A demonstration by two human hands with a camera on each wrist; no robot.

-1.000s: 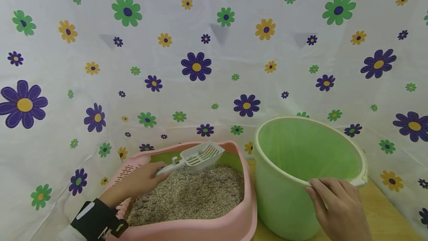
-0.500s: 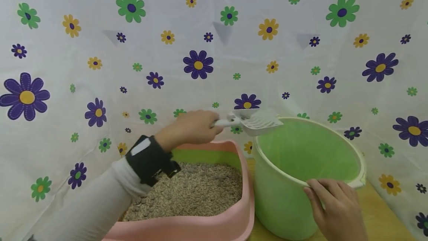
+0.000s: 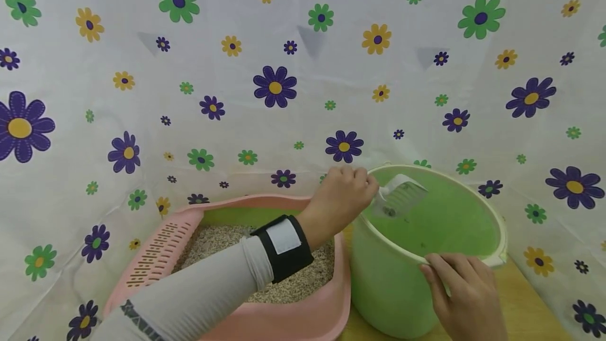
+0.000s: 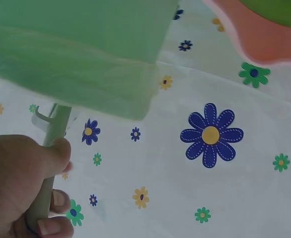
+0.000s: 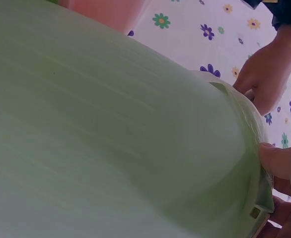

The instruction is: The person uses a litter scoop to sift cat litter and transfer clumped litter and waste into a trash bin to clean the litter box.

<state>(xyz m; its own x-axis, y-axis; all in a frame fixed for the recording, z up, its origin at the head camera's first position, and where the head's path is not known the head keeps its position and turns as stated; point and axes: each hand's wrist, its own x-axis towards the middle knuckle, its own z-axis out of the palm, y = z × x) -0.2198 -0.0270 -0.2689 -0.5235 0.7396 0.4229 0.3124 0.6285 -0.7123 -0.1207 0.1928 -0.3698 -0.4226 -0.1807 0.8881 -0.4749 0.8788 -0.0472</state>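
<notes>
Left hand (image 3: 342, 196) is seen closed round the handle of a white slotted scoop (image 3: 400, 197); from the left wrist view the thumb and curled fingers (image 4: 53, 198) are wrapped about the pale handle (image 4: 48, 163). The scoop is held inside the mouth of the green bucket (image 3: 388, 278), just past its left rim, with the head tipped down toward the interior. A few dark specks are noted on the bucket's inner wall below the scoop.

Right hand (image 3: 466, 293) is placed on the near rim of the bucket, fingers hooked over the edge and thumb (image 5: 279, 161) pressed against the outer wall, so the rim is gripped. In the right wrist view the bucket's outer side (image 5: 110, 139) fills most of the frame, and the left hand is visible beyond the rim at upper right.

A pink litter tray (image 3: 303, 325) is set just left of the bucket, touching or nearly touching it; which cannot be told. It is filled with greyish-tan granules (image 3: 213, 238). A slotted pink panel (image 3: 156, 257) is seen along its left edge. The left forearm, in a grey sleeve (image 3: 203, 293) with a black wrist strap (image 3: 284, 246), is stretched across the tray.

Both containers are stood on a wooden surface (image 3: 535, 299). A white sheet printed with purple, green and yellow flowers (image 3: 274, 86) is hung behind and draped around the scene.
</notes>
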